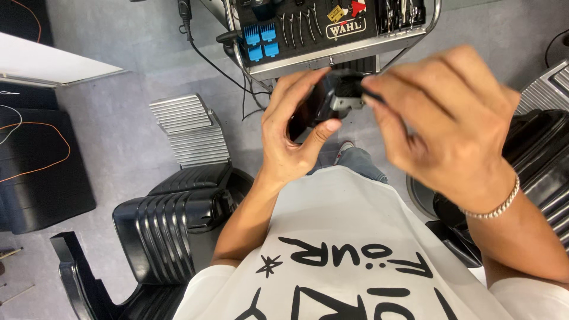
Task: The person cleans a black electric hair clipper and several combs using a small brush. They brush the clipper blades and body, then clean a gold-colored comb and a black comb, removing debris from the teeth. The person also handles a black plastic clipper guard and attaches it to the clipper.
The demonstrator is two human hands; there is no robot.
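Observation:
My left hand point(294, 127) grips a black hair clipper point(332, 98) with a metal blade at its tip, held up in front of my chest. My right hand point(447, 118), wearing a silver chain bracelet point(495, 208), is close beside the clipper's blade end. Its fingers pinch a small dark item point(372, 95), blurred and mostly hidden, that touches the blade area. Both hands hover above my white printed shirt point(344, 255).
A metal tool trolley point(332, 56) stands ahead, carrying blue clipper guards point(261, 40), scissors and combs on a black mat. A black barber chair with a ribbed footrest point(189, 130) is at the left; another black chair point(539, 154) is at the right. Cables run across the grey floor.

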